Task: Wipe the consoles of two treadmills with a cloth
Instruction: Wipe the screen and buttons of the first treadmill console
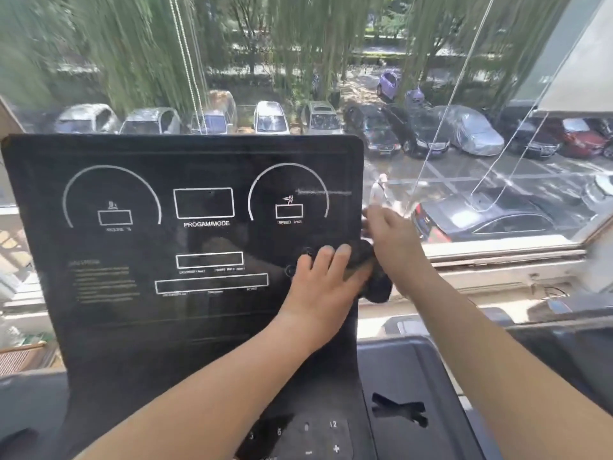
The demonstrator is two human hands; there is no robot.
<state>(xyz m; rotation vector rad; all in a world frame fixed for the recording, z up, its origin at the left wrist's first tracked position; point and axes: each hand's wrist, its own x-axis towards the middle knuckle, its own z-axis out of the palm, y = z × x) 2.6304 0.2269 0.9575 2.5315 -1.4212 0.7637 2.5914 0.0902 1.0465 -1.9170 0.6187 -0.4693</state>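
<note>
Glossy black on the console [149,293], smooth like glass or polished plastic, with faint reflections and a pale streak across the upper right. White markings [203,224] printed flat and matt on that sheen. Soft dark fabric for the cloth [378,283], crumpled, dull and slightly napped. Dark-grey moulded plastic for the tray [414,370] below, smooth with a satin finish. Glossy black again on the keypad [318,436], with pale printed digits. Clear, reflective glass in the window [464,78]. Pale, matt, painted-looking finish on the sill [497,260], scuffed in places. Thin beaded cord [190,61], pale, probably plastic. Matt off-white, cloth-like look to the blind [577,74]
</note>
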